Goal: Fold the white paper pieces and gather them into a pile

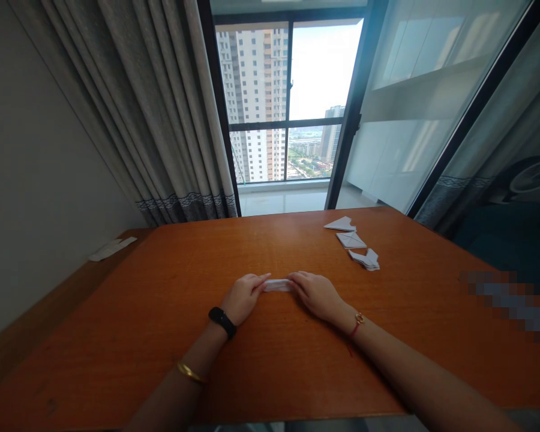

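A narrow strip of folded white paper (pixel 278 285) lies at the middle of the orange-brown wooden table (pixel 162 336). My left hand (pixel 243 297) grips its left end, fingers pressed together. At the right end, my right hand (pixel 315 294) pinches the paper the same way. The fingertips cover both ends, so only the middle of the strip shows. Beyond my right hand, three folded white paper pieces sit in a column: a pointed one (pixel 341 224), a flat creased one (pixel 351 240) and an angular one (pixel 366 259).
White papers (pixel 112 248) rest on a ledge beside the table's left edge. A pixelated patch covers something at the right edge of the table. Grey curtains (pixel 162 120) and a glass door frame stand behind the far edge.
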A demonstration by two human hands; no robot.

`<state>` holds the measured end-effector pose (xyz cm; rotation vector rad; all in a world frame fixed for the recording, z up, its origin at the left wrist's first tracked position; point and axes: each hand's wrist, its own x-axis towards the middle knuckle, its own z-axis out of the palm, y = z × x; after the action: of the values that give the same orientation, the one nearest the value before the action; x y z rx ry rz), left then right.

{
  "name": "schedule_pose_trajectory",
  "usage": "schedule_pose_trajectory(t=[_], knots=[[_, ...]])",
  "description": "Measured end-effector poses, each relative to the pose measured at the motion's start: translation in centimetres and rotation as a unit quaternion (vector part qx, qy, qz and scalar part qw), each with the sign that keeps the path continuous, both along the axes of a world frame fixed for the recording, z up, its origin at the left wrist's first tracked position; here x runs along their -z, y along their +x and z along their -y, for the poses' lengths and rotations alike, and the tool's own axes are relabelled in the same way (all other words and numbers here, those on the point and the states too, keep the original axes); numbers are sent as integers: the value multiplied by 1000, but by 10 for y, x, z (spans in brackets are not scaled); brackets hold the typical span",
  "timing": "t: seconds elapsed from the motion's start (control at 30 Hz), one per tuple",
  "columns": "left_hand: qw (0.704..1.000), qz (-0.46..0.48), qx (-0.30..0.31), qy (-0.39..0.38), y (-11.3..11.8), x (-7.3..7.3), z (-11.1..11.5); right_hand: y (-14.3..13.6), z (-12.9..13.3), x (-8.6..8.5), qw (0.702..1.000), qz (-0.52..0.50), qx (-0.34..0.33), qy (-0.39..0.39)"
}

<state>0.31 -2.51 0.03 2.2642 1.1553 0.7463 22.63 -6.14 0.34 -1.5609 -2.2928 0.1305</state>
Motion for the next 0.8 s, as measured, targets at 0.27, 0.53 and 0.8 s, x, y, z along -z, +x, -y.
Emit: schedule_pose_trajectory(t=[0.27,0.53,0.8], knots=[[1000,9,-8,15,-1,-5,2,0,1,-1,1000,16,10,24],[1000,7,0,26,1,-11,7,0,2,-3,998,18,-5,63],[997,52,53,-21,12,-19,25,26,9,-35,993,-64,-83,-60]])
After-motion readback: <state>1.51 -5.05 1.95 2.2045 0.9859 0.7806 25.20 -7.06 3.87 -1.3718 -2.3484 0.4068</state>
